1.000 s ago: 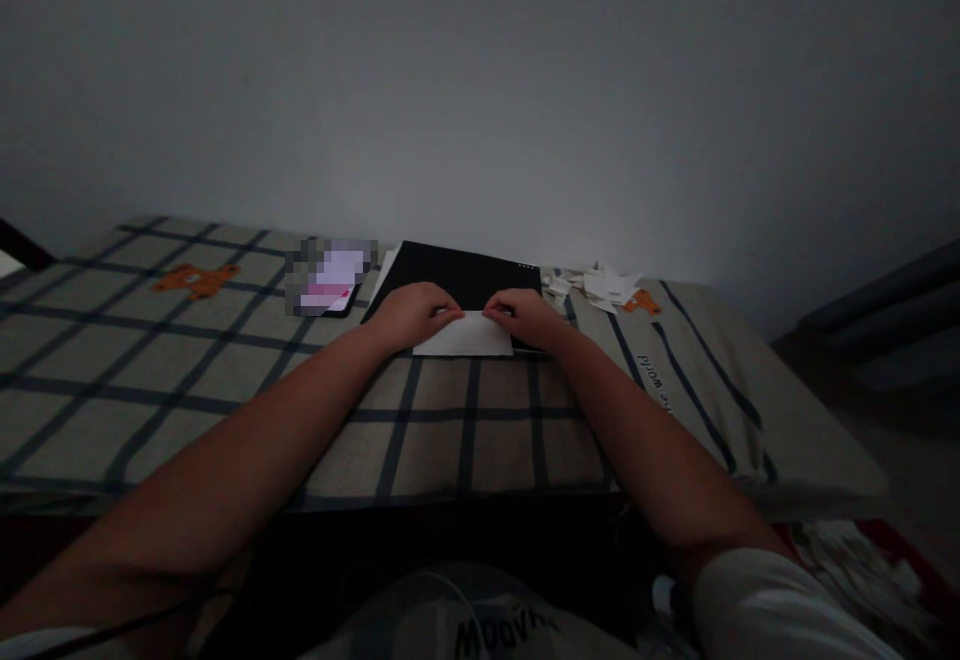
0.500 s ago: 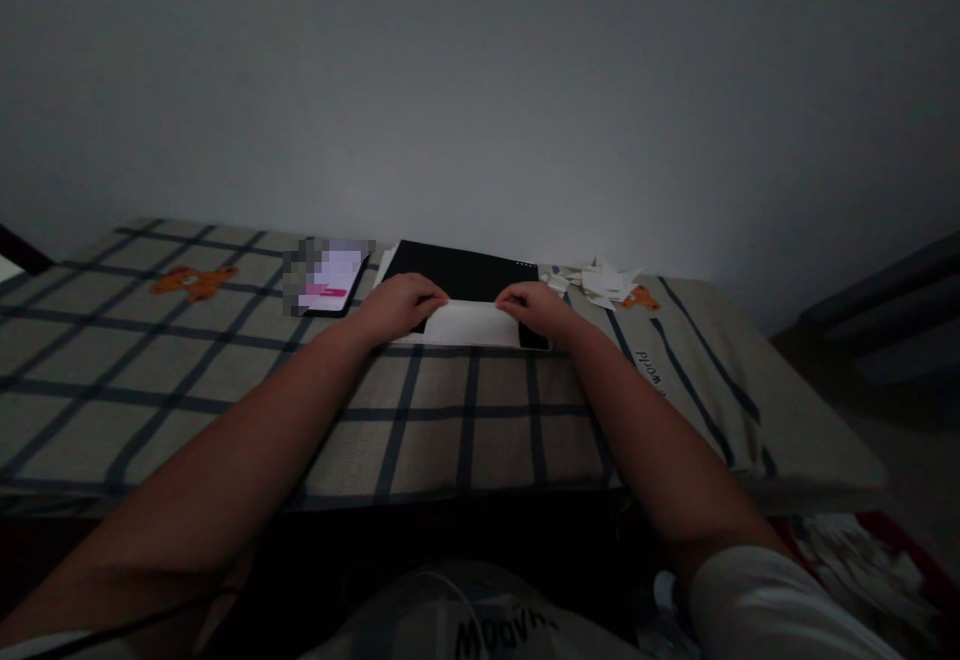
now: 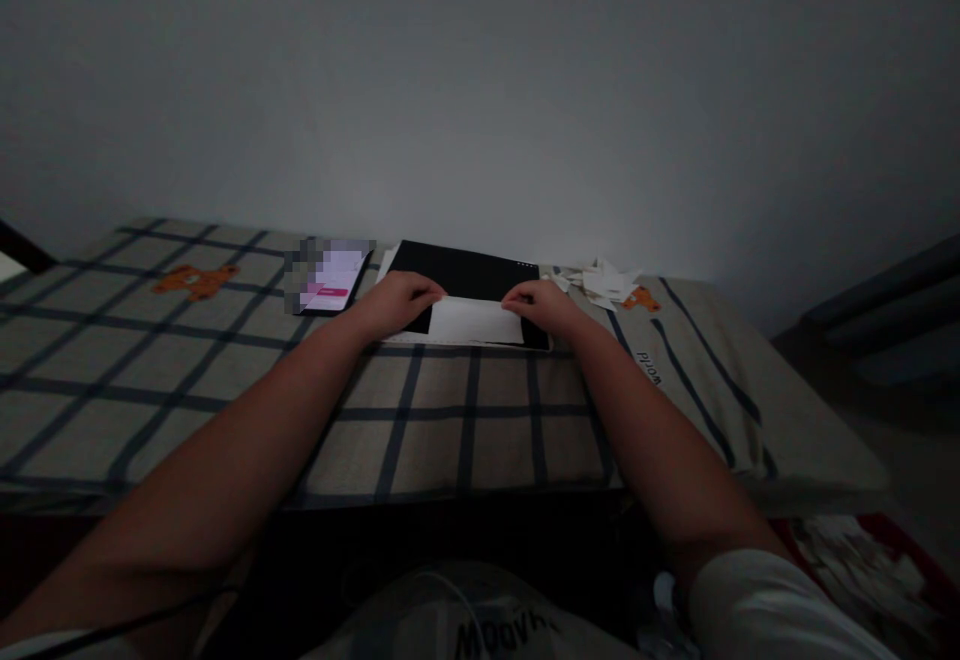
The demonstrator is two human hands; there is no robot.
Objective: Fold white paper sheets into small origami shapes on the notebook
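A white sheet of paper (image 3: 474, 321) lies folded on a black board (image 3: 465, 272) that rests on a checked cloth surface (image 3: 225, 370). My left hand (image 3: 397, 302) presses on the paper's left end, fingertips at its upper left corner. My right hand (image 3: 546, 306) holds down the paper's right end in the same way. Both hands have their fingers bent onto the paper.
A phone (image 3: 330, 281) with a lit screen lies left of the board. A heap of small white paper scraps (image 3: 600, 283) sits right of it. Orange bear prints (image 3: 195, 282) mark the cloth. A plain wall stands close behind.
My hands have spread apart from the paper's middle to its two ends, and the paper has shifted a little farther onto the black board.
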